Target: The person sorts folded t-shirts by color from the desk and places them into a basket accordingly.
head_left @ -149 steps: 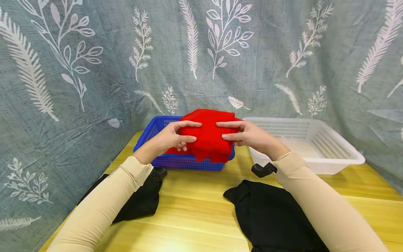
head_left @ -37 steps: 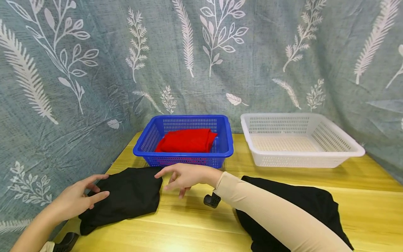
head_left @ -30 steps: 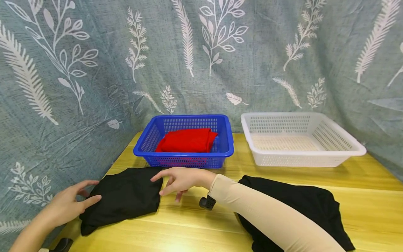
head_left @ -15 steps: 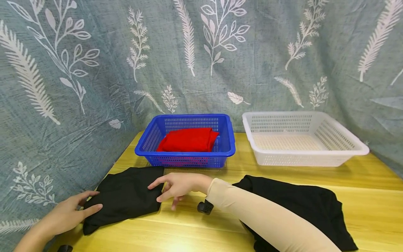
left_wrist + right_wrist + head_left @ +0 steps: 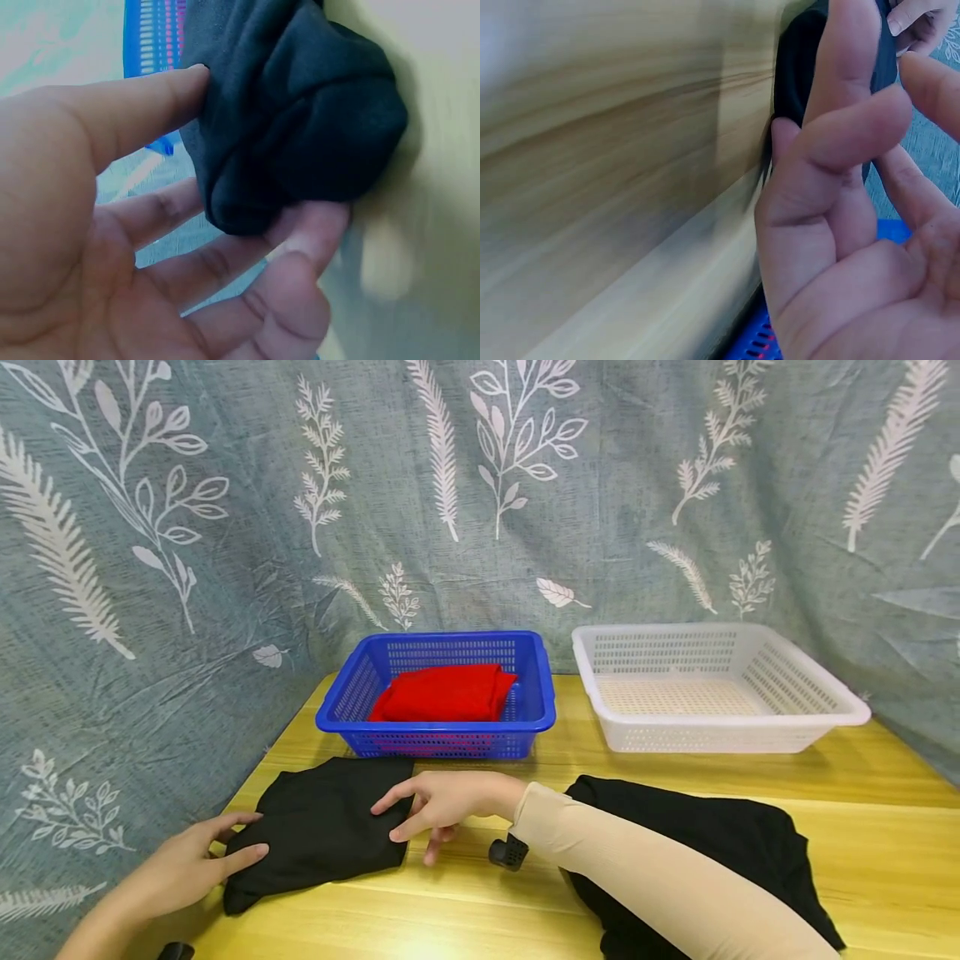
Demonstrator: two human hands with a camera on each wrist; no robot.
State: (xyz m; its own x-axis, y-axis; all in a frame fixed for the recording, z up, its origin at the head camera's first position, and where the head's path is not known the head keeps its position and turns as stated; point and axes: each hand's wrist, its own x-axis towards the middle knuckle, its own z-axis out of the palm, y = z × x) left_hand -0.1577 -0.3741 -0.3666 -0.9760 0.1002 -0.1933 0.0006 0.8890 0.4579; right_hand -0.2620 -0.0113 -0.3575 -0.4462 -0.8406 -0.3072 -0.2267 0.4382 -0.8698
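Note:
A folded black cloth [image 5: 322,831] lies on the left part of the wooden table. My left hand [image 5: 183,868] is at its left end, thumb and index finger on the upper side; in the left wrist view the bunched end of the cloth [image 5: 300,120] sits between my thumb and curled fingers. My right hand [image 5: 442,806] is at the cloth's right end, index finger and thumb over it, fingers spread and loosely bent. In the right wrist view my fingers overlap the cloth's dark edge [image 5: 795,67]. Some of my fingertips are hidden.
A blue basket [image 5: 435,727] with folded red cloth [image 5: 442,693] in it stands behind the black cloth. A white basket [image 5: 735,722] stands at the back right. Another black cloth [image 5: 712,843] lies partly under my right forearm. A patterned curtain [image 5: 450,510] borders the table.
Five seconds ago both hands held red cloth over the blue basket; it now lies inside. My hands came to the black cloth, which has just shifted right along with both of them.

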